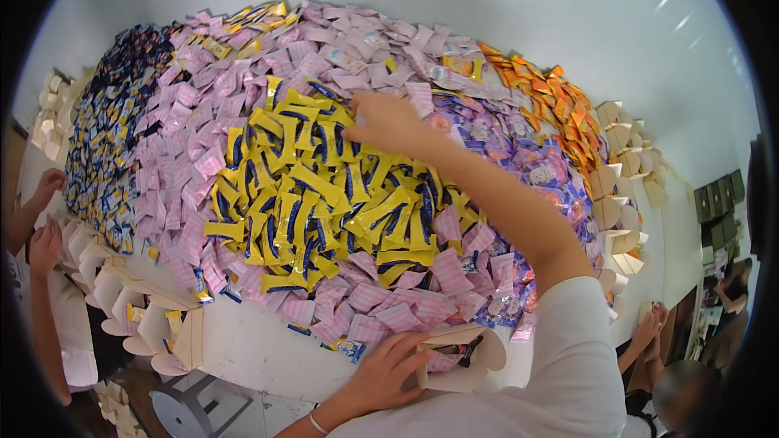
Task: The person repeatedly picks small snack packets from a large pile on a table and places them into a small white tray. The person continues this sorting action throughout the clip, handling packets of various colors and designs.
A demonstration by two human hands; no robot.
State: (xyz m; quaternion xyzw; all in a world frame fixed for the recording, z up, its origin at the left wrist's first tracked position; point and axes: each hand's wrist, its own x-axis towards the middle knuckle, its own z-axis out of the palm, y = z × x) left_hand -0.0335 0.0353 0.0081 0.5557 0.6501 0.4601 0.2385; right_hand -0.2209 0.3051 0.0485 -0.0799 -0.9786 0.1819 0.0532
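Note:
At the table's near edge my left hand (381, 377) grips the left side of a small cream paper box (487, 359), its fingers bent over the rim. The box has its flaps up; a pink-striped packet (443, 360) and a dark-wrapped piece (471, 350) show inside. My right arm stretches across the heap, and my right hand (389, 123) hovers at the far side of the yellow-and-blue packets (324, 186), beside the pink-striped packets (324, 36). Its thumb and forefinger are apart, with nothing visible between them; the other fingers are partly hidden.
Purple packets (540, 166) and orange packets (560, 97) lie right, small dark-blue packets (130, 65) far left. Opened cream boxes line the left (154, 328) and right (621, 223) edges. Other people's hands (45, 243) (645, 332) are at both sides. A grey stool (182, 414) stands below left.

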